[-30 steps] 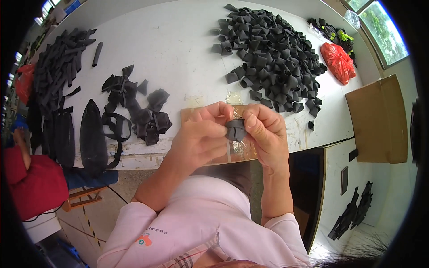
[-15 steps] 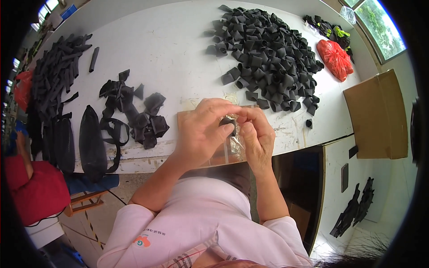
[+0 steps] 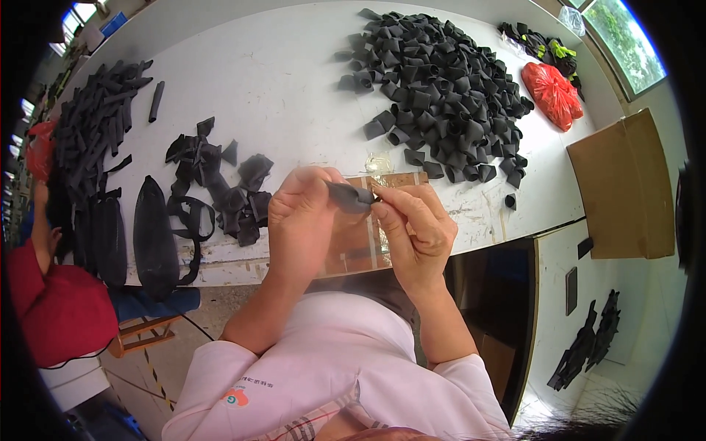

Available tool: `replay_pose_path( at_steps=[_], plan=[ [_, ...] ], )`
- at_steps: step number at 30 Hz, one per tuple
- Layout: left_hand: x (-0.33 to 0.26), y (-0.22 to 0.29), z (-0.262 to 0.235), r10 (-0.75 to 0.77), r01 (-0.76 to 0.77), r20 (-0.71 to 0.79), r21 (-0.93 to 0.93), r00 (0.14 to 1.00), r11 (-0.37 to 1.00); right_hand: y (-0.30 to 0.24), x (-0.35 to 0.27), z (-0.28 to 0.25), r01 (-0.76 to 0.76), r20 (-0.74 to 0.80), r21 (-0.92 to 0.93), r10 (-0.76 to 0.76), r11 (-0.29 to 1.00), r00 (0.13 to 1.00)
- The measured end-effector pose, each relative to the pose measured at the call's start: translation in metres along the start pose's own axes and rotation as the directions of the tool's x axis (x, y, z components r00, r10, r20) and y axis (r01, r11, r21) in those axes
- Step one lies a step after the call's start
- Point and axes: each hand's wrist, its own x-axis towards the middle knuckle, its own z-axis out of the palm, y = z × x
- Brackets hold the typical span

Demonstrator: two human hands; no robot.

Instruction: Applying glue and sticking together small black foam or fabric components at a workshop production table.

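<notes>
A small black fabric piece (image 3: 348, 197) is stretched between my two hands, above the table's front edge. My left hand (image 3: 300, 217) pinches its left end, with the fingers partly blurred. At the other end, my right hand (image 3: 418, 226) grips it between thumb and fingertips. Beneath them lies a brown board (image 3: 344, 239) with strips of clear tape across it. Beyond the board spreads a large heap of black fabric loops (image 3: 441, 95). Left of my hands are loose black fabric pieces (image 3: 220, 180).
At the left lie black rolled strips (image 3: 103, 103) and long black pouches (image 3: 155, 239) with straps. A red plastic bag (image 3: 553, 95) and a cardboard box (image 3: 624, 187) stand at the right. A person in a red shirt (image 3: 62, 316) is at the lower left.
My hands have drawn apart, the left one moving left and turning. The black fabric piece, mostly hidden before, now shows between them, and more of the brown board is uncovered.
</notes>
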Motion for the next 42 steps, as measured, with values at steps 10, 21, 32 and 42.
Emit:
replay_pose_path(
  at_steps=[10,21,32,42],
  plan=[
    [0.004,-0.002,0.027,0.06,-0.062,0.018,0.102,0.998,0.993,0.001,0.006,-0.01,-0.183,0.055,0.334,0.175,0.925,0.983],
    [-0.001,-0.008,0.001,0.006,-0.006,-0.006,-0.057,1.0,0.998,-0.002,0.008,-0.009,-0.217,0.136,0.161,0.197,0.963,0.971],
    [-0.006,-0.005,-0.005,-0.013,-0.011,0.071,0.33,0.997,0.944,0.016,-0.008,0.004,0.074,0.004,-0.06,-0.074,0.995,0.997],
    [0.017,0.01,0.0,-0.169,0.054,0.169,0.535,0.971,0.843,-0.009,0.006,-0.008,-0.132,0.16,-0.031,0.135,0.991,0.978]
  ],
)
